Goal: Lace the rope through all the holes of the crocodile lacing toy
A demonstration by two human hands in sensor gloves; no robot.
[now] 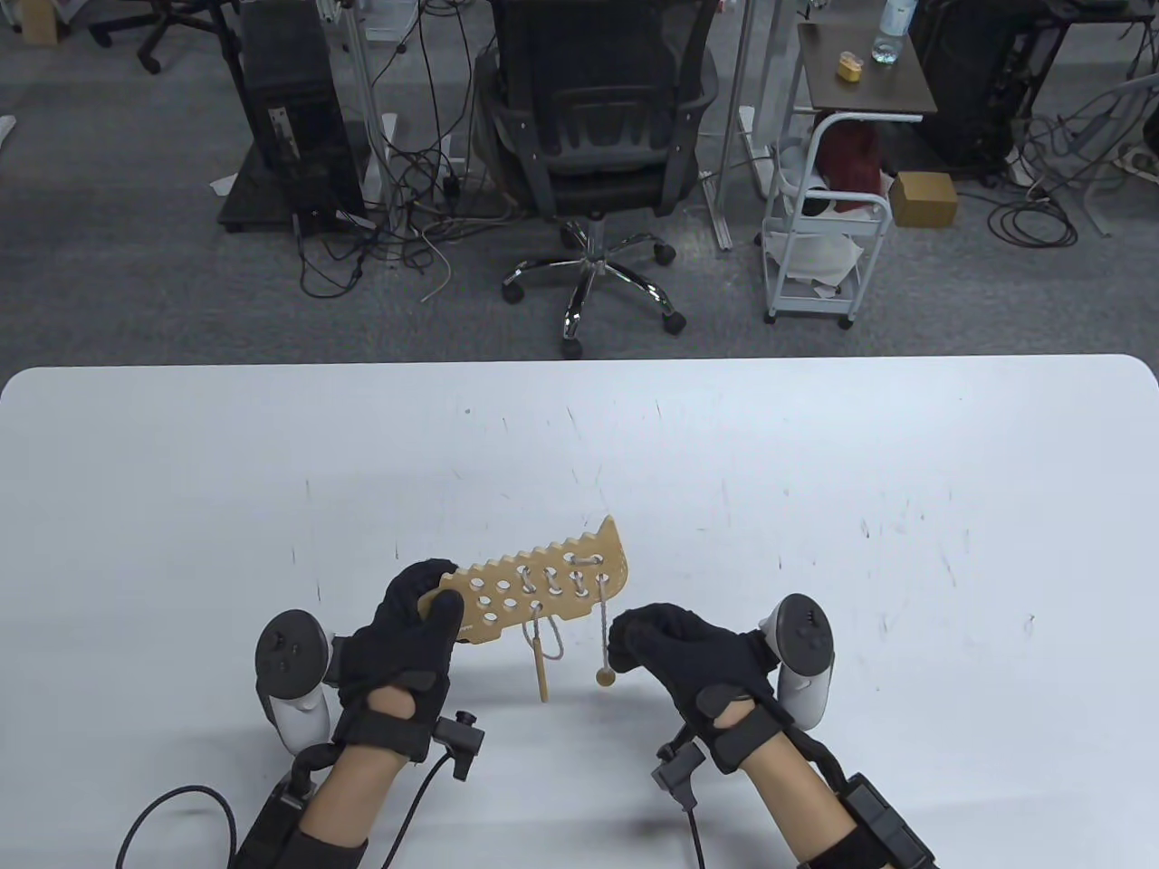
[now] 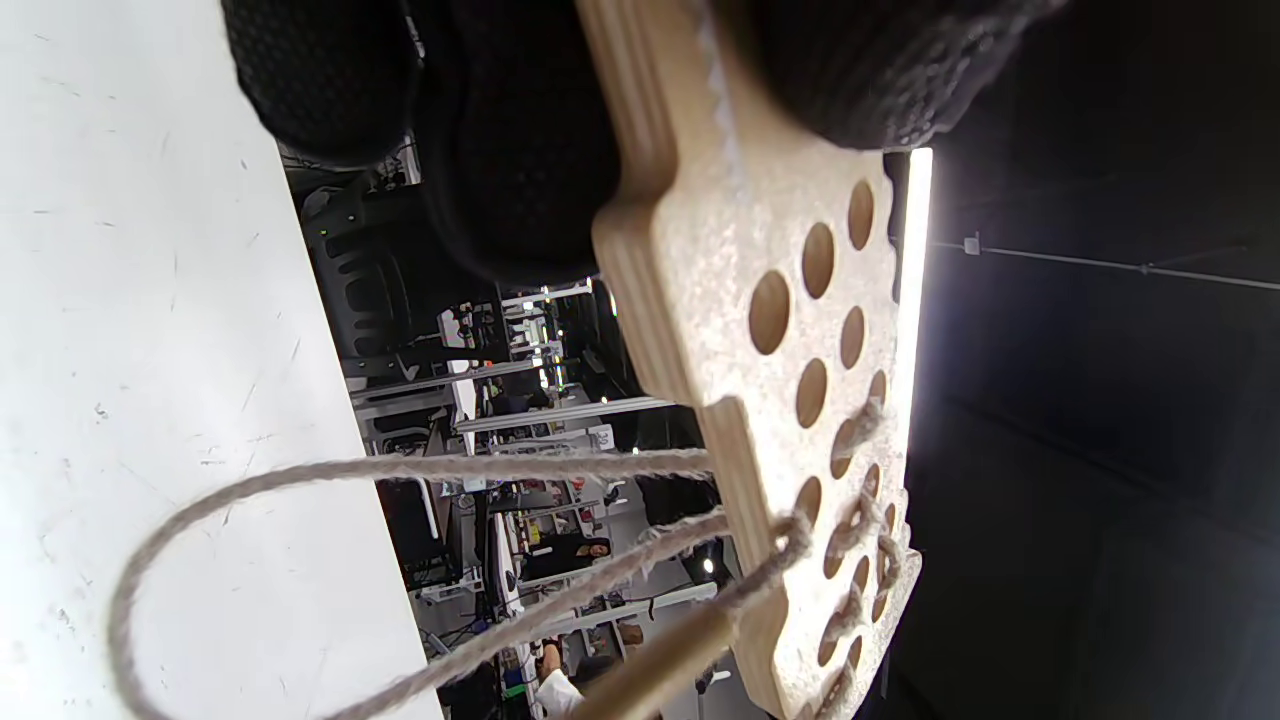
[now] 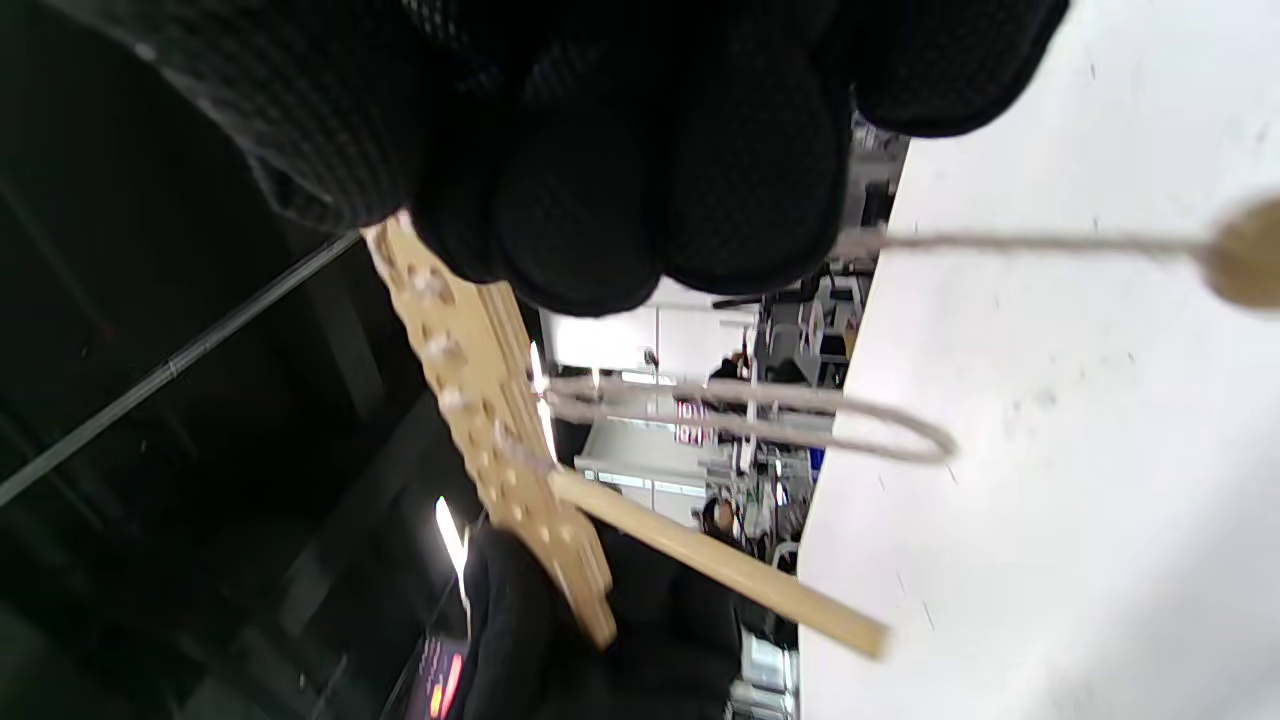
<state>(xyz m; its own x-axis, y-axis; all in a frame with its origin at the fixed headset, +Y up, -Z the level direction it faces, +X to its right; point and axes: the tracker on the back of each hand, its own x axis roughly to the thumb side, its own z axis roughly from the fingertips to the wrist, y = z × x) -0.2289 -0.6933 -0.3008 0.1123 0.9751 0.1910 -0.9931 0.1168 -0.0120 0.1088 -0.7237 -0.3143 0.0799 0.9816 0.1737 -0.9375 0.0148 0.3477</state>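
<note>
Left hand [image 1: 412, 625] grips crocodile board [image 1: 543, 588]; right hand [image 1: 688, 656] curled beside.

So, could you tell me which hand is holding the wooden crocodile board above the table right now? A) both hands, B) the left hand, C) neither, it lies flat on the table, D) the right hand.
B: in the table view the left hand grips one end of the crocodile board with thumb on top, while the right hand sits apart from it, fingers curled beside the hanging rope.
</note>
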